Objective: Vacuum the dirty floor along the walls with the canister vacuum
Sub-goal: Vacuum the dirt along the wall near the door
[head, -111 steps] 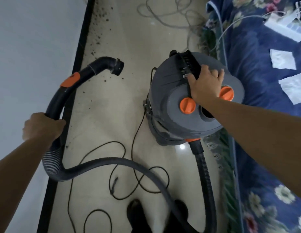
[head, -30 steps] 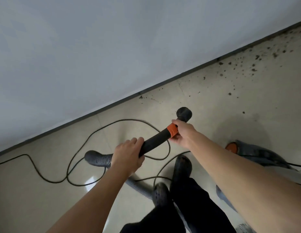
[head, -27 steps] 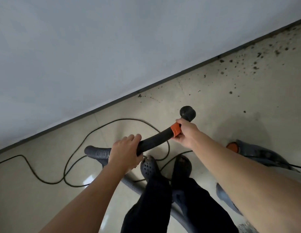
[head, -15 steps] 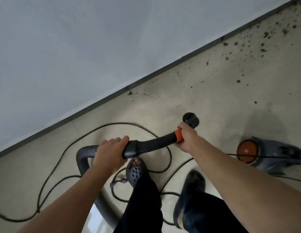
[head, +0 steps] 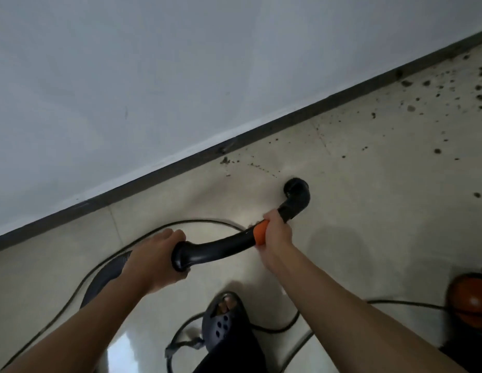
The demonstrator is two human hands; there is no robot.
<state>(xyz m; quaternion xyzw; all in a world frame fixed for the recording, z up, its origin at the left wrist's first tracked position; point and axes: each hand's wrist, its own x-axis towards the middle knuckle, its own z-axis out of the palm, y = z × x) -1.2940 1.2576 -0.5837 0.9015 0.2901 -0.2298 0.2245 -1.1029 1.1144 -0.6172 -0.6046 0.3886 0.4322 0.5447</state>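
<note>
Both hands wrapped around the hose handle point(head: 218, 247) — left hand point(head: 153, 262) at the rear bend, right hand point(head: 274, 235) on the orange collar. Nozzle point(head: 296, 188) sits just short of the baseboard point(head: 180, 162) crumbs point(head: 225, 160) — I'd keep it low and sweep slowly rightward.

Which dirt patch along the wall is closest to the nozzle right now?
The small clump and trail of crumbs beside the baseboard, just left of the nozzle. The heavier scatter lies much farther off, toward the upper right corner.
</note>
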